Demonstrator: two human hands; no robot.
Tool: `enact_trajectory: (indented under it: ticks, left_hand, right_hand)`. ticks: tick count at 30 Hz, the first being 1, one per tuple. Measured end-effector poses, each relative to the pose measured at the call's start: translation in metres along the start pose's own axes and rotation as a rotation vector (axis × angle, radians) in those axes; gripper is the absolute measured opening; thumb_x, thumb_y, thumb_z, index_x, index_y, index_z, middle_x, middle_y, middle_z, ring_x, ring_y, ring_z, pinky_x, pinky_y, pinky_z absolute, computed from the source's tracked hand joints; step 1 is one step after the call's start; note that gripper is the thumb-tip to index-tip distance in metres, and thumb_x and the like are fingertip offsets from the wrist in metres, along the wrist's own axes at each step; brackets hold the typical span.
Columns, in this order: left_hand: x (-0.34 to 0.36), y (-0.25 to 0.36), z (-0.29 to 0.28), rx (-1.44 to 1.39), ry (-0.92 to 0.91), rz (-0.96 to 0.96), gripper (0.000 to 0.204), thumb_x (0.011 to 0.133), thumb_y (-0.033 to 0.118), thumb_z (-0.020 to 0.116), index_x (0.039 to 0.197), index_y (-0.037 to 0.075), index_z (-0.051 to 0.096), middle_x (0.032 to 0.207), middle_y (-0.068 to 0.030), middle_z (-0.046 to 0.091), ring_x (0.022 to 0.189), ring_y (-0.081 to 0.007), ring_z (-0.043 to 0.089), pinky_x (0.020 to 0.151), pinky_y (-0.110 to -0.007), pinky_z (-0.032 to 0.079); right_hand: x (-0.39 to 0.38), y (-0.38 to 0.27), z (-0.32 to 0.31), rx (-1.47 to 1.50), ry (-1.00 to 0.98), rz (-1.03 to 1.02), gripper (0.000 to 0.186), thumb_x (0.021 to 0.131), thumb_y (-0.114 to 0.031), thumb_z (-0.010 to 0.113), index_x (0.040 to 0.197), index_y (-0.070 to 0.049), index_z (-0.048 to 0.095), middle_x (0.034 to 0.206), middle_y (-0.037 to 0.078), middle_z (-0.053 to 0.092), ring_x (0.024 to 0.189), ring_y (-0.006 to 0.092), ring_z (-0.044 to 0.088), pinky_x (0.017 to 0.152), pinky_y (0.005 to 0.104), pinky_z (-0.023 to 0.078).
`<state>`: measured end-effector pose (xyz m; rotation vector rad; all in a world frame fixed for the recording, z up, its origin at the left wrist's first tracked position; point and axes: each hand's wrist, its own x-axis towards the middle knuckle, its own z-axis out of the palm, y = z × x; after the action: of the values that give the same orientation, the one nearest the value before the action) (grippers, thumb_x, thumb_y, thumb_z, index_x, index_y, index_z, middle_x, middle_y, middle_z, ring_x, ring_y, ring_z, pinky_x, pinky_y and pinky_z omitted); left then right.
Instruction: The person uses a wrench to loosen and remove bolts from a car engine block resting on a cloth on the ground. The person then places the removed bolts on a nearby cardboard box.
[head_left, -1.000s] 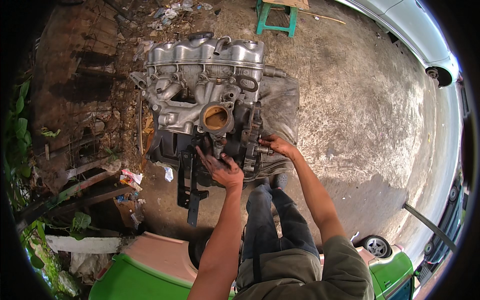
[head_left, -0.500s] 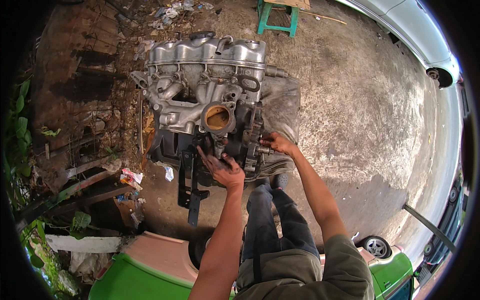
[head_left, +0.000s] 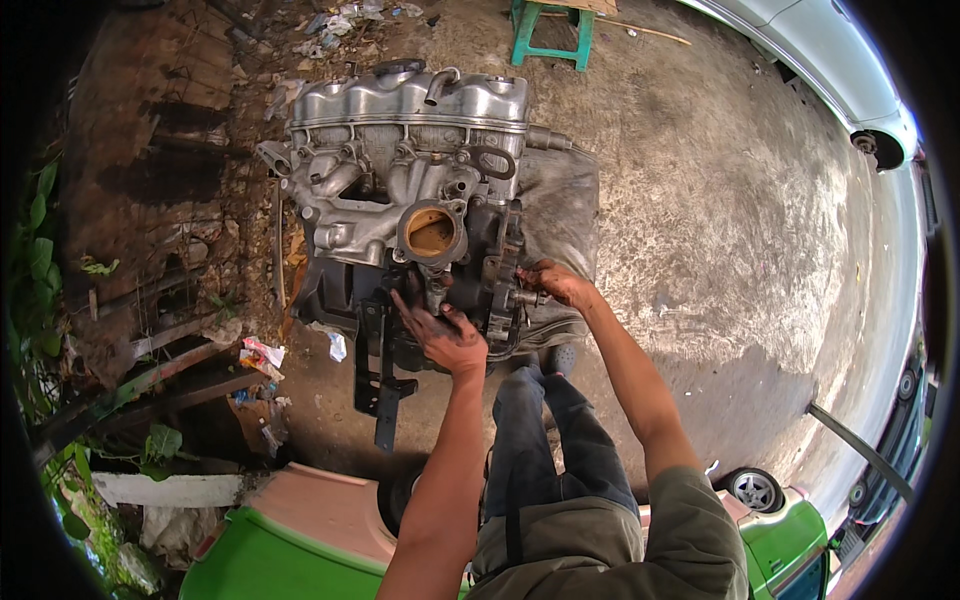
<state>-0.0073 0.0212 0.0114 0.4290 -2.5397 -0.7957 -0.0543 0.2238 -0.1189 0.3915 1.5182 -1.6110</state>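
A car engine [head_left: 395,150] with a silvery ribbed top cover stands in front of me on the ground. On its near side a round intake opening [head_left: 432,232] shows a brownish inside. My left hand [head_left: 453,340] lies with fingers apart against the engine's lower near side, beside a long black metal bracket [head_left: 386,375]. At the engine's right end my right hand [head_left: 560,284] has its fingers pinched together close to a short protruding shaft [head_left: 527,298]. Whatever is between those fingertips is too small to make out.
A grey cover sheet [head_left: 565,205] lies under the engine's right side. Beyond stands a green stool [head_left: 550,50]. Old wood and rubble [head_left: 170,190] fill the left, with litter [head_left: 262,355] nearby. A green and pink car [head_left: 300,540] is behind me; a pale car [head_left: 830,60] stands far right.
The engine sits very slightly further left and up in the picture. My right hand's fingers have shifted a little at the engine's end; my left hand keeps its place against the engine.
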Motion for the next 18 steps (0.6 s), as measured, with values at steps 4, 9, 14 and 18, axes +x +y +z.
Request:
enact_trajectory:
  ticks: [4,9,14,18]
  left_hand:
    - [0.002,0.0,-0.001,0.008,-0.002,0.016,0.06,0.104,0.044,0.03,0.145,0.001,0.044,0.151,-0.0282,0.037,0.14,-0.0465,0.037,0.113,-0.058,0.031]
    - [0.0,-0.002,0.0,0.009,0.002,0.008,0.06,0.104,0.043,0.03,0.144,0.0,0.044,0.149,-0.0288,0.04,0.14,-0.0461,0.036,0.113,-0.057,0.031]
    - [0.001,-0.006,0.002,0.019,-0.007,0.064,0.06,0.104,0.043,0.03,0.142,-0.002,0.044,0.148,-0.0289,0.041,0.14,-0.0461,0.036,0.114,-0.057,0.031]
    - [0.0,-0.007,0.001,0.029,-0.007,0.048,0.059,0.104,0.042,0.031,0.142,-0.002,0.044,0.148,-0.0287,0.041,0.14,-0.0462,0.036,0.114,-0.058,0.031]
  right_hand:
    - [-0.015,-0.011,0.004,-0.13,0.086,0.065,0.064,0.092,-0.049,0.069,0.128,0.004,0.058,0.119,0.016,0.067,0.106,0.0199,0.062,0.082,0.0298,0.05]
    - [-0.022,-0.009,0.006,-0.093,0.13,0.086,0.062,0.094,-0.046,0.068,0.128,0.005,0.06,0.118,0.014,0.067,0.096,0.0179,0.061,0.071,0.031,0.05]
    - [-0.014,0.003,-0.005,-0.154,-0.039,0.051,0.055,0.095,-0.039,0.068,0.127,0.006,0.062,0.115,0.014,0.068,0.094,0.0169,0.061,0.066,0.032,0.05]
    - [-0.006,0.013,-0.002,-0.21,-0.051,-0.155,0.053,0.095,-0.035,0.068,0.126,0.008,0.062,0.112,0.017,0.07,0.099,0.0195,0.061,0.08,0.0326,0.05]
